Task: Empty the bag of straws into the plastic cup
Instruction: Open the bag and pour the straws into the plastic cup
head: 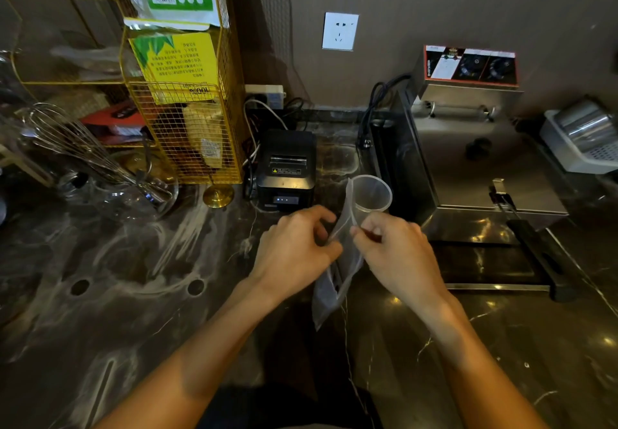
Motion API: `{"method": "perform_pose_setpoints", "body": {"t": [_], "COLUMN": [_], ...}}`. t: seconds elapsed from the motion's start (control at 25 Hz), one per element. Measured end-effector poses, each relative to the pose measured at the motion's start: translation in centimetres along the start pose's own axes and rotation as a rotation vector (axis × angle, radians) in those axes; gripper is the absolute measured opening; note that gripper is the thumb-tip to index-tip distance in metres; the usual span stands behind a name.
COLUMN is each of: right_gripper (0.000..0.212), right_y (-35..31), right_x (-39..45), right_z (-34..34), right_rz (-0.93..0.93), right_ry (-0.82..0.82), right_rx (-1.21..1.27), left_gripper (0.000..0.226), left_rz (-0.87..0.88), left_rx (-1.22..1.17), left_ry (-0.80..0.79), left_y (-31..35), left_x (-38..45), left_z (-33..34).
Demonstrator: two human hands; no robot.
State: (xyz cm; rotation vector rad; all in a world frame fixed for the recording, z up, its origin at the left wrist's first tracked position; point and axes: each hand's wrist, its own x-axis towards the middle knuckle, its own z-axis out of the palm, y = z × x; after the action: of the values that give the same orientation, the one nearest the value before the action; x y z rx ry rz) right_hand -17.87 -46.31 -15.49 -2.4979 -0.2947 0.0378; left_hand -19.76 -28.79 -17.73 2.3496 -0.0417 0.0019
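Observation:
A clear plastic bag [334,281] hangs between my two hands above the dark marble counter [133,278]. Its upper end reaches up beside the cup and its lower end droops toward me. Dark shapes show inside the lower part; I cannot make out straws. My left hand [294,248] pinches the bag's left edge near the top. My right hand [398,251] pinches the opposite edge, thumb and forefinger together. A clear plastic cup [371,194] stands upright just behind my hands, its mouth open and nothing visible inside.
A black receipt printer [287,167] sits left of the cup. A steel fryer [475,147] stands right of it, with a black handle [535,248] pointing toward me. At the left are a yellow wire rack [194,101], a whisk [73,141] and glassware [133,194].

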Motion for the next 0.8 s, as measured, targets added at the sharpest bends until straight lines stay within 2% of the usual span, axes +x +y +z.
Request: {"method": "perform_pose_setpoints", "body": {"t": [0.04, 0.2, 0.32, 0.44, 0.52, 0.64, 0.8], "right_gripper": [0.03, 0.038, 0.034, 0.025, 0.015, 0.022, 0.032], "right_y": [-0.3, 0.1, 1.9, 3.5, 3.4, 2.7, 3.4], "right_x": [0.2, -0.2, -0.9, -1.5, -1.4, -0.7, -0.1], "right_z": [0.1, -0.1, -1.4, -2.2, -2.0, -1.4, -2.5], "right_rz": [-0.013, 0.057, 0.199, 0.348, 0.293, 0.117, 0.158], "right_ry": [-0.009, -0.007, 0.026, -0.008, -0.018, 0.052, 0.035], "right_rx": [-0.011, -0.039, -0.056, -0.13, -0.195, -0.146, -0.129], "left_gripper": [0.027, 0.007, 0.006, 0.008, 0.009, 0.008, 0.009], "left_rz": [0.012, 0.024, -0.049, -0.084, -0.006, 0.124, 0.059], "left_rx": [0.03, 0.116, 0.112, 0.065, 0.012, -0.009, -0.041], "left_ry": [0.025, 0.123, 0.173, 0.207, 0.13, 0.035, 0.196], "left_y": [0.3, -0.4, -2.5, -3.8, -2.9, -0.8, -1.6], "left_x": [0.3, 1.1, 1.1, 1.1, 0.9, 0.7, 1.5], "left_z": [0.1, 0.0, -0.7, -1.3, -1.3, -0.9, -2.0]}}
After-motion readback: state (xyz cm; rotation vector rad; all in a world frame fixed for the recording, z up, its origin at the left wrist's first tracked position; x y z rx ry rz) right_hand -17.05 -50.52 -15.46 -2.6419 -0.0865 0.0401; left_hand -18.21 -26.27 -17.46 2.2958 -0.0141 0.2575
